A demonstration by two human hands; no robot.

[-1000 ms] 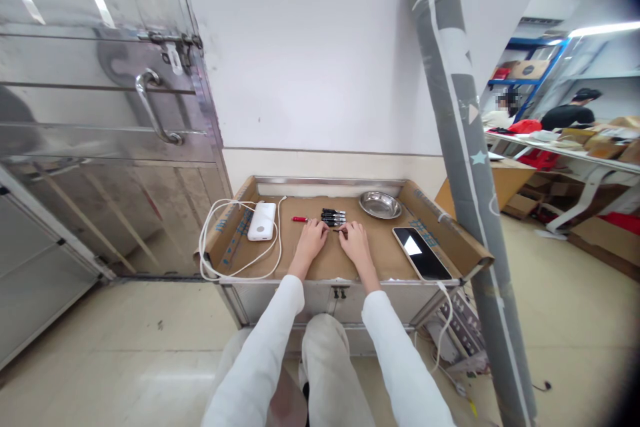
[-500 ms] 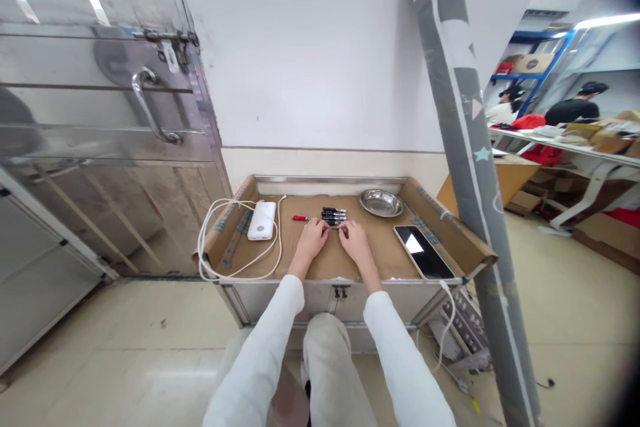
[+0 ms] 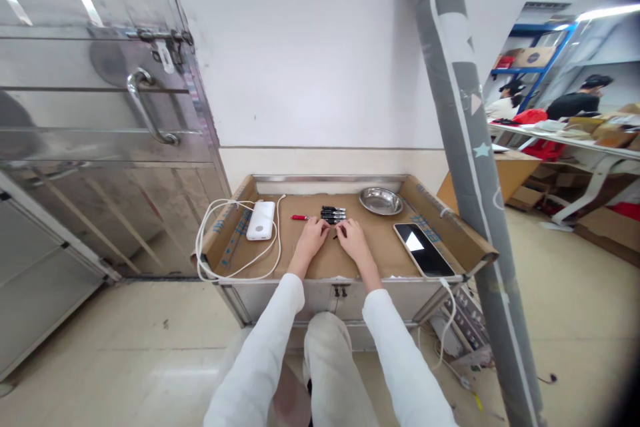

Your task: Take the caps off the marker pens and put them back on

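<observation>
My left hand [image 3: 313, 232] and my right hand [image 3: 350, 235] meet almost fingertip to fingertip at the near side of several black pens [image 3: 333, 214]. These lie side by side, with silvery right ends. Both hands have their fingers bent into a pinch; what lies in them is too small to make out. Under my right fingertips shows a small dark thin piece [image 3: 335, 237]. A thin red-handled tool [image 3: 299, 217] lies just left of the pens, its right end hidden by my left hand.
On the cardboard-lined bench [image 3: 380, 260] are a white power bank [image 3: 261, 221] with a looped white cable [image 3: 240, 275], a round metal dish [image 3: 381, 201] and a smartphone [image 3: 423, 250]. A long grey roll [image 3: 465, 113] leans at the right. People sit in the far right background.
My right hand has shifted slightly left and away from me, closer to my left hand. The thin dark piece between the hands now shows lower, under my right fingertips. My left hand barely moved.
</observation>
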